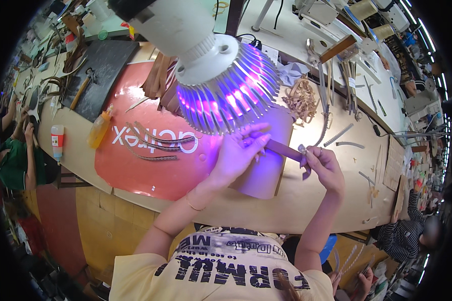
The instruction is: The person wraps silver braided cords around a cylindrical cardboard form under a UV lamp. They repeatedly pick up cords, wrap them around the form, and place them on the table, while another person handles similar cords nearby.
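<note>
A flat brown strap [285, 150] stretches between my two hands, below and right of a glowing lamp. My left hand [236, 154] pinches its left end, lit purple by the lamp. At the other end my right hand [324, 166] is closed on the strap, with a small shiny piece [302, 149] at the fingertips that I cannot make out. Beneath the strap lies a tan curved board [258, 183]. Several thin braided strips [158, 145] rest on a red sheet [135, 173] to the left.
The finned lamp [226, 85] hangs close above my left hand. At left are a glue bottle [58, 138], an amber bottle [100, 128] and a hammer [80, 93] on a black slab [105, 65]. Curled tan strips [301, 100] lie at right. Other people work at both sides.
</note>
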{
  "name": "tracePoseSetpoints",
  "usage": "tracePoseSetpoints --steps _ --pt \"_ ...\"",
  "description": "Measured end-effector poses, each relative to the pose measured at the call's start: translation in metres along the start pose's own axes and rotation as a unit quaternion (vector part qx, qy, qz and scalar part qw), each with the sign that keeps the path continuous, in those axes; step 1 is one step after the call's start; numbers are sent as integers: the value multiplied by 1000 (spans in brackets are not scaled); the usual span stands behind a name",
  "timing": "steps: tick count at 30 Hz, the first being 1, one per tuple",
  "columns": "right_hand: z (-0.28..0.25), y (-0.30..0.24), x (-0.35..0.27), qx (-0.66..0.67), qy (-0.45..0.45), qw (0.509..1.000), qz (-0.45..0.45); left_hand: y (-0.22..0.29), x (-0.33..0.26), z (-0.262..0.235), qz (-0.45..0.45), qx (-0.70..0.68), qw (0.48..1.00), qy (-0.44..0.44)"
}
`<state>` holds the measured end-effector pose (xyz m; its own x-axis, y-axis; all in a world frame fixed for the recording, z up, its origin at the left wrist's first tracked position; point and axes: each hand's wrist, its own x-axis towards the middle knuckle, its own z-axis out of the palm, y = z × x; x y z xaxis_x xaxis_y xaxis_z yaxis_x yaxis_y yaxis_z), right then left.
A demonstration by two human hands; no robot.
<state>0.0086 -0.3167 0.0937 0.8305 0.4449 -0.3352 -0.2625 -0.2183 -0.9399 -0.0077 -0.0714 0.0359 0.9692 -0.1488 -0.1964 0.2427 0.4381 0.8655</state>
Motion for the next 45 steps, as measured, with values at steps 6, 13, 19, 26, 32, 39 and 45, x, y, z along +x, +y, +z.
tracePoseSetpoints --steps 6,13,19,26,32,39,45 --pt "16 -6 32 -284 131 946 -85 -5 5 -26 -3 -31 995 95" --pt "47 -43 15 -417 170 891 -60 -19 -4 -32 -29 -118 990 76" --pt "88 -39 32 -301 101 945 -79 -20 -8 -30 -23 -62 995 71" --pt "102 -17 39 -290 141 936 -142 -27 -1 -33 28 -135 988 69" --pt "99 -15 38 -288 123 942 -125 -29 5 -41 19 -145 988 44" --pt "98 -12 38 -274 130 942 -142 -25 0 -31 -4 -107 988 115" --pt "94 -13 38 -249 110 956 -114 -30 2 -46 3 -99 992 78"
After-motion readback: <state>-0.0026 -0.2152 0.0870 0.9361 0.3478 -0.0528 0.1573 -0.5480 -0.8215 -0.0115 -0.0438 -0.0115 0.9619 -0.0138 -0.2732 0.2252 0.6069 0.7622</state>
